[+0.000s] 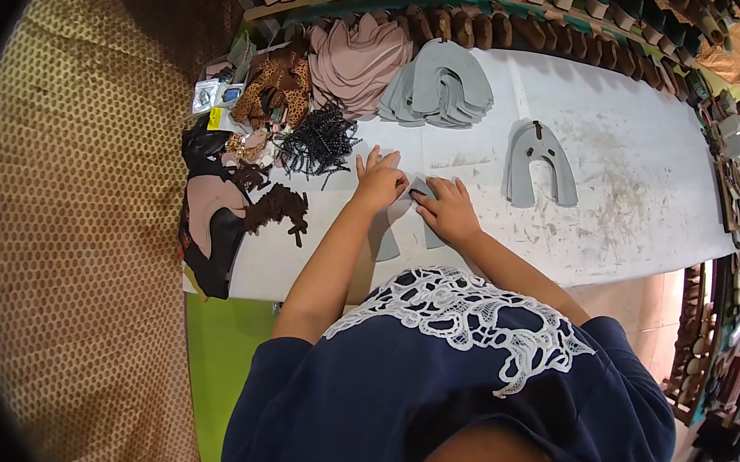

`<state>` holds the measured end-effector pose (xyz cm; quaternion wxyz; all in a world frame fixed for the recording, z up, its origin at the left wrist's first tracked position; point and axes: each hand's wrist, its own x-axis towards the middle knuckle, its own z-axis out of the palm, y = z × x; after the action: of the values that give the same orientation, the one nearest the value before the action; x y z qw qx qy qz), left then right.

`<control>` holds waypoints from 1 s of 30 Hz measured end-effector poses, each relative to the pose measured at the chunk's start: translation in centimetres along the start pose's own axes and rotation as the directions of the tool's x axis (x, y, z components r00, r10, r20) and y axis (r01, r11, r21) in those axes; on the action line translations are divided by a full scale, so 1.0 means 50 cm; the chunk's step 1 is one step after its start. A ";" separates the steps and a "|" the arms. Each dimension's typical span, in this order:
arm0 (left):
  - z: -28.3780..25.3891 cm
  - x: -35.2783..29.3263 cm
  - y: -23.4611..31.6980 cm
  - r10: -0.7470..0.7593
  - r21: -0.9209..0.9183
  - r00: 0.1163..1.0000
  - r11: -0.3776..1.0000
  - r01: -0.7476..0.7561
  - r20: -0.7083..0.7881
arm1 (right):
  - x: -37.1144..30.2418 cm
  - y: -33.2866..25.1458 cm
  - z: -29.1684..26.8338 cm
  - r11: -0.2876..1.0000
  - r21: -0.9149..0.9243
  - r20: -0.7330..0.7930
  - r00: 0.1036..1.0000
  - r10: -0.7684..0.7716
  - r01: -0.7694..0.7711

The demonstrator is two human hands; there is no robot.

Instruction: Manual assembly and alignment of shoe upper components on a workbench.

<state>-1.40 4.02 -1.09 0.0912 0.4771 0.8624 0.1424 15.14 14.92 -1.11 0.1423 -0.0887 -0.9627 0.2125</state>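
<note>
A grey U-shaped shoe upper piece (385, 246) lies on the white-covered table in front of me, its curved end mostly hidden under my hands. My left hand (380, 182) is over the left side of the curve. Its thumb and forefinger are closed together at the tip, with the other fingers raised; anything in the pinch is too small to make out. From the other side, my right hand (450, 213) rests on the grey piece with its fingers apart. Its fingertips touch a small dark strip (420, 193) on the curve.
To the right lie stacked grey uppers with small dark pieces (514, 173). Beyond my hands are more grey uppers (449, 80) and pink pieces (360, 63). Black trims (319, 141), brown strips (279, 209) and a black bag (219, 253) crowd the left. Shoe racks (472, 5) border the back.
</note>
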 end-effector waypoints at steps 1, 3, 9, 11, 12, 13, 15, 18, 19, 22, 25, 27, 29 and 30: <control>0.002 0.002 0.000 0.017 0.007 1.000 1.000 -0.017 0.002 | 0.000 0.001 0.000 1.000 -0.009 0.000 1.000 -0.001 0.001; 0.002 0.006 -0.004 0.017 0.017 1.000 1.000 -0.017 0.004 | 0.001 0.001 0.002 1.000 -0.009 0.000 1.000 -0.003 0.004; -0.001 0.010 -0.012 -0.013 0.009 1.000 1.000 0.013 0.027 | 0.004 -0.003 0.001 1.000 -0.024 0.016 1.000 -0.015 0.015; -0.007 0.012 -0.005 -0.021 -0.023 1.000 0.999 0.022 0.015 | 0.004 -0.004 0.000 1.000 -0.028 0.021 1.000 -0.012 0.012; -0.012 0.013 -0.002 -0.082 -0.076 0.992 0.993 0.090 0.096 | 0.004 -0.005 0.000 1.000 -0.024 0.028 1.000 -0.007 0.008; -0.022 0.016 0.008 -0.135 -0.123 0.974 0.980 0.158 0.180 | 0.003 -0.004 -0.001 1.000 -0.021 0.034 0.999 0.002 -0.001; -0.055 0.017 0.041 -0.128 -0.060 0.958 0.987 0.148 0.255 | 0.002 0.006 0.001 0.999 -0.032 0.051 0.998 0.030 -0.029; -0.052 0.014 0.043 -0.161 0.048 0.932 0.987 0.154 0.325 | 0.002 0.004 0.002 0.999 -0.033 0.051 0.998 0.025 -0.023; -0.041 0.014 0.035 -0.183 0.090 0.926 0.983 0.162 0.330 | 0.003 0.002 0.003 1.000 -0.027 0.033 0.999 0.007 -0.006; -0.004 0.018 0.003 -0.247 -0.033 0.928 0.963 0.266 0.279 | 0.005 -0.002 0.004 1.000 -0.029 0.052 0.999 0.003 -0.002; -0.007 0.020 0.005 -0.263 -0.056 0.923 0.956 0.289 0.283 | 0.003 0.002 0.005 0.999 -0.041 0.046 0.999 0.001 0.001; -0.019 0.016 0.026 -0.280 -0.037 0.935 0.955 0.294 0.219 | 0.001 0.006 0.005 0.999 -0.040 0.045 0.999 0.010 -0.008; -0.017 0.000 0.032 -0.303 -0.016 0.941 0.951 0.308 0.149 | 0.001 0.003 0.003 0.999 -0.036 0.045 0.999 0.011 -0.009; -0.006 -0.008 0.024 -0.301 0.008 0.953 0.954 0.301 -0.011 | 0.002 0.002 0.003 1.000 -0.015 0.015 1.000 -0.017 0.017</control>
<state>-0.33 4.24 -0.43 0.1052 0.3398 0.9262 0.1252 15.04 14.99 -1.26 0.1364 -0.0803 -0.9660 0.2045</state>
